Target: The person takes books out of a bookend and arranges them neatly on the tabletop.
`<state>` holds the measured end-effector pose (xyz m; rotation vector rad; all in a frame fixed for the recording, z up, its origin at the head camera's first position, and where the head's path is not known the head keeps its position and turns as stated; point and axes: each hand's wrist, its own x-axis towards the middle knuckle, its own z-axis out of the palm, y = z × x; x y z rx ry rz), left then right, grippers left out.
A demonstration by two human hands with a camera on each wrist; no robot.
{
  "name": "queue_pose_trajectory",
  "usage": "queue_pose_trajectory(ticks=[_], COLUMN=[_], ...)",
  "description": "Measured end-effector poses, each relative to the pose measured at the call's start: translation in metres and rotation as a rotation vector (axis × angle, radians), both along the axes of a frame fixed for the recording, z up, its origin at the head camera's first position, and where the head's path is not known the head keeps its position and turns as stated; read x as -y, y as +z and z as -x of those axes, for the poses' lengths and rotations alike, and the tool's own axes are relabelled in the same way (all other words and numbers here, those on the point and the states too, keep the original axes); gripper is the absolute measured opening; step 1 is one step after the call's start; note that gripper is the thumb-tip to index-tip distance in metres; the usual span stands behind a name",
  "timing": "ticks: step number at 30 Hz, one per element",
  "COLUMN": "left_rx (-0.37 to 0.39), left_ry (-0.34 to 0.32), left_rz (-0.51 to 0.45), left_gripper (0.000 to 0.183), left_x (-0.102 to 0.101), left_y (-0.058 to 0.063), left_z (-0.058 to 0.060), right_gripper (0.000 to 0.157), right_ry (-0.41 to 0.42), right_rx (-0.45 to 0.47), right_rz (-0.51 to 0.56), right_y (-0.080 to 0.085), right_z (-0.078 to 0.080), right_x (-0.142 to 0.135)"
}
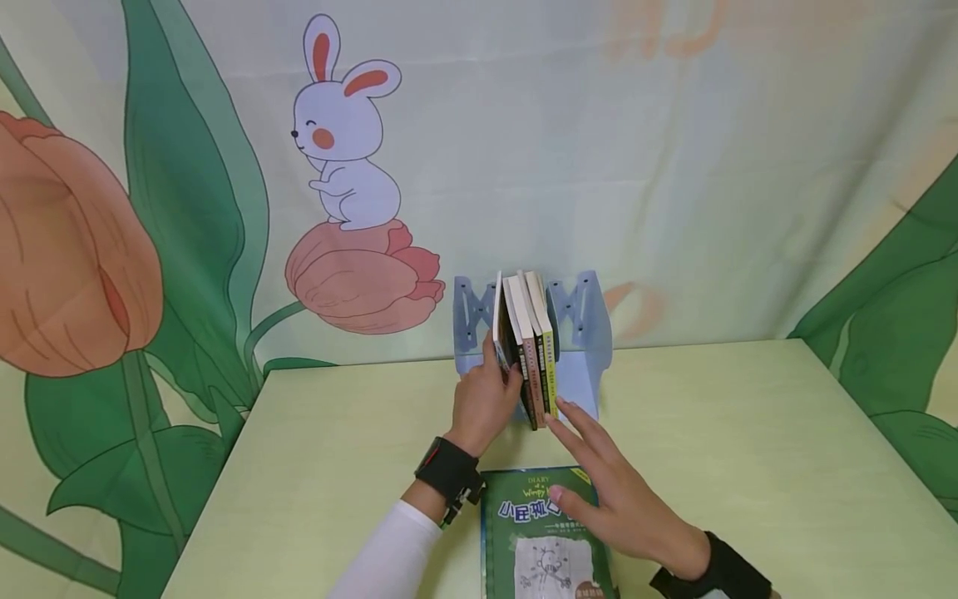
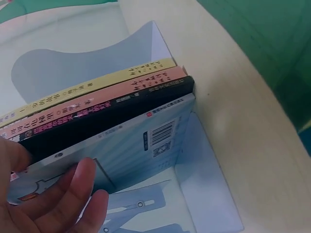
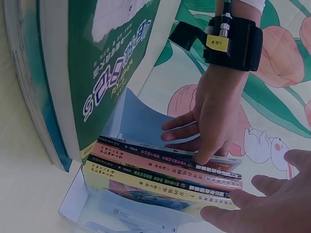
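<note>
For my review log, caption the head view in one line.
Left hand grips books in a blue stand; right hand spreads beside them, green book in front.

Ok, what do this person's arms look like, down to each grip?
The left grip and right grip are bare, ungloved hands. On the left: a white sleeve, and a black wristband with a yellow label and a dark cable. On the right: another black strap.

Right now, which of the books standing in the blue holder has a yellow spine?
The yellow book, at the right end in the head view, nearest the right hand; the other visible spines are black, pink or pale.
</note>
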<state>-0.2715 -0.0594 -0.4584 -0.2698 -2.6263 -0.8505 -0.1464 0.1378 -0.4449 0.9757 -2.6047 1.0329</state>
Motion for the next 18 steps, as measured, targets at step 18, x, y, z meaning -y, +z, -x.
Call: queue_pose_trajectory(ticks=[18], left_rx=[-0.026], left_ry=[0.016], left_rz=[-0.042], left_gripper=[0.055], left_x=[-0.0082], left_y=[-0.0025], left_z=[-0.0020], right_gripper=[0.076], right_ry=[-0.024], right_rx=[-0.002], right_rz=[-0.001], right_y=[-0.0008], right_z=[-0.0034], right_x=[-0.0038])
